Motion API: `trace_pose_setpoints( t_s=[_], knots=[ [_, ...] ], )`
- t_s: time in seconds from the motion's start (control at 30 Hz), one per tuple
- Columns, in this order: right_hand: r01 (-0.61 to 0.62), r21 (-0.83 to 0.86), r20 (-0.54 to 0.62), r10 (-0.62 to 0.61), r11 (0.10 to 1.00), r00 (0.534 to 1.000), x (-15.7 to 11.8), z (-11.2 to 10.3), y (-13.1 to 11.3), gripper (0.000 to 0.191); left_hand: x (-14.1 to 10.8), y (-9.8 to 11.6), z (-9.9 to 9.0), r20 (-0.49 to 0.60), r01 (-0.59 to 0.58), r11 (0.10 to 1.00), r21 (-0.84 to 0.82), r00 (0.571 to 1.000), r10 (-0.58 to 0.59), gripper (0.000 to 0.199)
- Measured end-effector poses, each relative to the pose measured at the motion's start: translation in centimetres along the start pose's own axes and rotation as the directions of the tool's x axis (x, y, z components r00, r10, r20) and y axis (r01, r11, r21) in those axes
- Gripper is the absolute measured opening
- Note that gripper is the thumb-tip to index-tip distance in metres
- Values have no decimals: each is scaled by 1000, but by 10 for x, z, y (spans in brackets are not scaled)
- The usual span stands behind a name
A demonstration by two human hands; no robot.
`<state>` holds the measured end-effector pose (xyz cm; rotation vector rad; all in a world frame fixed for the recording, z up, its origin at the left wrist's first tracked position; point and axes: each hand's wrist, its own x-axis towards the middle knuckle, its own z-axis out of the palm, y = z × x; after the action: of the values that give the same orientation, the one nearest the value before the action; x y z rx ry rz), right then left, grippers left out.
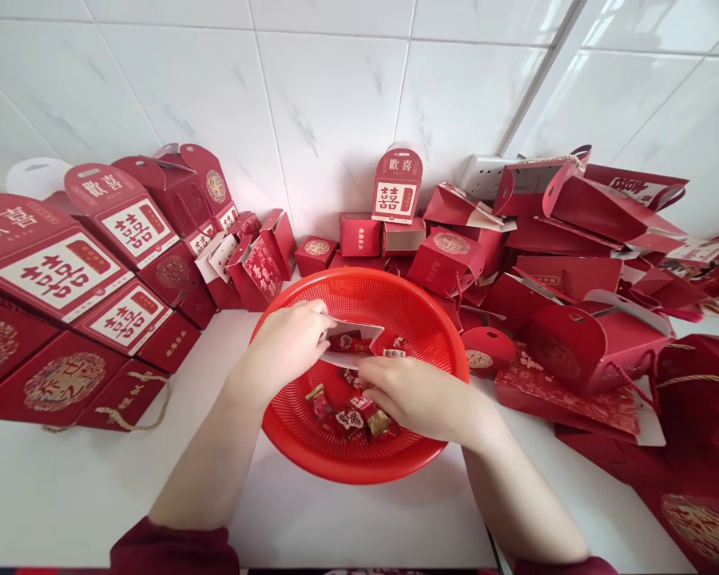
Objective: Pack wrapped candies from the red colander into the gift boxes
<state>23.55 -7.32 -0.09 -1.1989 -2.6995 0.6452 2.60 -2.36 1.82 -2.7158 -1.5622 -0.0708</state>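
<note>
A red plastic mesh basket (437,335) stands on the white surface in front of me. Over it is a small paper candy box (344,358), its top open and its pale inside showing, with wrapped sweets (346,342) in it. My left hand (287,343) is closed on the box's left edge, thumb and fingers pinching the card. My right hand (419,395) is closed at the box's near right edge, with its fingers curled and partly hidden. Loose wrapped candies (353,418) in red, white and gold lie in the basket bottom beneath my hands.
Upright red gift boxes (65,279) with rope handles stand in rows on the left. Small red boxes (359,235) line the tiled wall behind the basket. On the right lies a heap of open red boxes (581,343), with a white power strip (482,176) behind it.
</note>
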Motion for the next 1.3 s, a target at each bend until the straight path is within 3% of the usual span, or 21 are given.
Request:
trace_pose_setpoints(
  t_s=[0.17, 0.27, 0.3, 0.33, 0.4, 0.43, 0.47, 0.5, 0.6, 0.67, 0.8, 0.93, 0.97, 1.03, 1.1, 1.2, 1.3],
  knots=[
    [-64, 144, -104, 79, 988, 991, -9, -13, 7, 14, -10, 7, -6, -14, -118, 989, -89, 993, 117, 39],
    [86, 255, -321, 0, 963, 947, -18, -20, 8, 11, -14, 7, -6, 4, -175, 967, -184, 984, 179, 42],
    [176, 265, -454, -39, 948, 890, -21, -21, 8, 9, -15, 6, -7, 7, -184, 962, -200, 982, 189, 43],
    [275, 253, -593, -76, 927, 802, -23, -21, 8, 8, -16, 4, -7, 12, -187, 959, -212, 981, 194, 44],
    [447, 178, -800, -136, 876, 585, -24, -21, 9, 14, -16, 1, -8, 38, -182, 955, -235, 980, 196, 45],
    [499, 137, -843, -164, 856, 513, -23, -19, 10, 18, -15, -1, -9, 53, -175, 953, -247, 980, 194, 44],
    [520, 111, -847, -193, 847, 495, -20, -17, 11, 20, -14, -2, -9, 67, -170, 950, -263, 979, 193, 43],
    [502, 99, -826, -210, 859, 523, -16, -15, 13, 20, -12, -4, -8, 76, -161, 947, -279, 979, 188, 41],
    [270, 76, -706, -140, 960, 695, -1, -8, 20, 16, -6, -11, -7, 82, -137, 929, -344, 981, 175, 35],
    [124, 77, -662, -42, 989, 748, 8, -6, 23, 21, -3, -16, -8, 69, -160, 905, -395, 977, 203, 38],
    [129, 169, -633, 7, 977, 774, 10, -7, 26, 33, -2, -21, -13, -6, -172, 853, -493, 981, 194, 46],
    [112, 226, -528, 25, 968, 849, 7, -4, 33, 70, -1, -19, -13, -26, -102, 845, -525, 994, 104, 72],
    [90, 241, -508, 47, 966, 860, 7, -3, 36, 76, 0, -18, -11, 9, -93, 855, -510, 993, 114, 68],
    [48, 271, -490, 95, 961, 867, 10, 0, 40, 81, 4, -18, -7, 90, -76, 886, -458, 987, 131, 37],
    [16, 293, -473, 130, 956, 872, 13, 1, 42, 78, 6, -17, -5, 116, -80, 912, -402, 984, 137, 18],
    [13, 298, -441, 126, 954, 889, 14, -3, 42, 46, 6, -14, -10, 58, -165, 902, -399, 977, 205, 24],
    [77, 312, -495, 92, 947, 864, 9, -11, 39, 26, 1, -9, -21, -43, -190, 869, -456, 981, 191, 27]
  ],
)
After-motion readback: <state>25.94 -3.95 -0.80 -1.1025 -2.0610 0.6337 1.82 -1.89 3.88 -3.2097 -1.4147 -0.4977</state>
